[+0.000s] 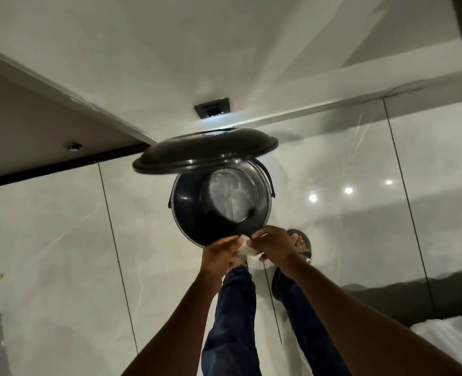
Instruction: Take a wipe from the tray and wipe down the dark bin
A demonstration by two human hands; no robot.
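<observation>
With the dark bin (219, 210) on the floor, lid (205, 150) raised, left hand (220, 253) and right hand (273, 244) pinch the wipe (247, 249) at its near rim; wiping is underway, and next the rim needs a pressed sweep.

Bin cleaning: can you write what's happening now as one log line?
hands: left hand and right hand hold wipe | place: bin near rim | lid: open
</observation>
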